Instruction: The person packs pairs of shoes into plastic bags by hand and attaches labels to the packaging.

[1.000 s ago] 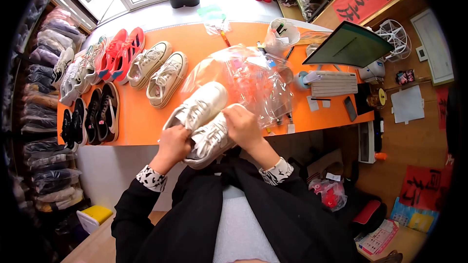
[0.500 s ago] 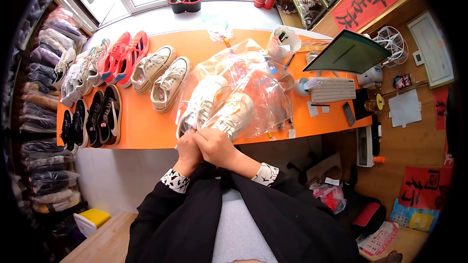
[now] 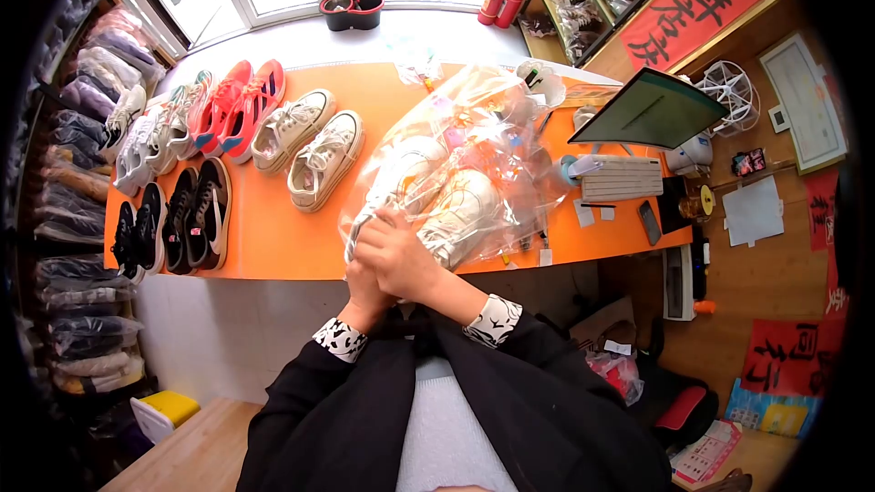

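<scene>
A pair of white lace-up shoes lies inside a large clear plastic bag at the table's front edge, toes pointing away from me. My right hand is closed at the near end of the bag, by the shoes' heels. Beneath and to the left of it, my left hand is closed too, touching the right one. Both appear to grip the gathered bag edge, though the fingers partly hide it.
On the orange table, cream shoes, red shoes, black shoes and white shoes stand at the left. A monitor, a keyboard and a phone are at the right. Bagged items fill the left shelves.
The white shoes have gone from being held bare in both hands to lying inside the clear bag. My hands have come together at its near end.
</scene>
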The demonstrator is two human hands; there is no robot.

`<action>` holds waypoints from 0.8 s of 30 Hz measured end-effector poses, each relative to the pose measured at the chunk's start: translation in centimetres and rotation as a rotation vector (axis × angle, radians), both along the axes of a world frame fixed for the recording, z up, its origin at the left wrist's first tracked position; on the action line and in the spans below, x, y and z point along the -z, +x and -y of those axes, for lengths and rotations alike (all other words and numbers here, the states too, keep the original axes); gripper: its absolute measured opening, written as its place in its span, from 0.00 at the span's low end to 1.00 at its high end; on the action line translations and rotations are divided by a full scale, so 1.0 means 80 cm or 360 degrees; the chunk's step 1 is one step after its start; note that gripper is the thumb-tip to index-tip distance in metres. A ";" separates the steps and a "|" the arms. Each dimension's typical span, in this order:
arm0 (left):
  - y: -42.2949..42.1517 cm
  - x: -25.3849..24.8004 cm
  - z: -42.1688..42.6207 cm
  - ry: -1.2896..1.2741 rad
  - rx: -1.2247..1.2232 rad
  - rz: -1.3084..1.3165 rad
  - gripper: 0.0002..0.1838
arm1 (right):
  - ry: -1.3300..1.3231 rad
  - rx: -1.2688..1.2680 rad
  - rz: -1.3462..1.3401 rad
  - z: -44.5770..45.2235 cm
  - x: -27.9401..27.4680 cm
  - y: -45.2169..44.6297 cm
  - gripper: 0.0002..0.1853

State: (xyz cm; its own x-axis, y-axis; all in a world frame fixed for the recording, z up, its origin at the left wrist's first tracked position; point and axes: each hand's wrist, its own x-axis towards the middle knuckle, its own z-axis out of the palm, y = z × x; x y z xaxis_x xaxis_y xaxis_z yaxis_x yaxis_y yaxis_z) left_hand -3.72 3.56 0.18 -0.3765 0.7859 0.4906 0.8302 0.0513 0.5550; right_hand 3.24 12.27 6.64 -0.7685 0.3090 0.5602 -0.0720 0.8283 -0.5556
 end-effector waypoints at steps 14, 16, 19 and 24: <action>0.012 -0.038 -0.005 0.0116 -0.0116 -0.0042 0.16 | 0.0206 0.0272 0.0257 0.007 -0.068 0.000 0.19; 0.014 -0.047 -0.006 0.0125 -0.0162 -0.0074 0.16 | 0.0278 0.0379 0.0290 -0.009 -0.052 -0.008 0.21; 0.019 -0.032 -0.002 0.0126 -0.0018 0.0129 0.17 | 0.0427 0.0147 0.0474 -0.023 -0.037 -0.012 0.10; 0.027 -0.037 0.000 0.0221 0.0037 -0.0048 0.18 | 0.0421 0.0096 0.0407 -0.018 -0.024 -0.033 0.04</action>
State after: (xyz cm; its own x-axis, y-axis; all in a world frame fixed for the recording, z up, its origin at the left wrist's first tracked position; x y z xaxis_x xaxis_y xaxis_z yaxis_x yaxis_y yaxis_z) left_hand -1.53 3.57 3.18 -0.3423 0.7179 0.6062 0.8468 -0.0439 0.5301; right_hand 0.59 13.68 8.56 -0.8789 0.2281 0.4190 0.0948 0.9443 -0.3153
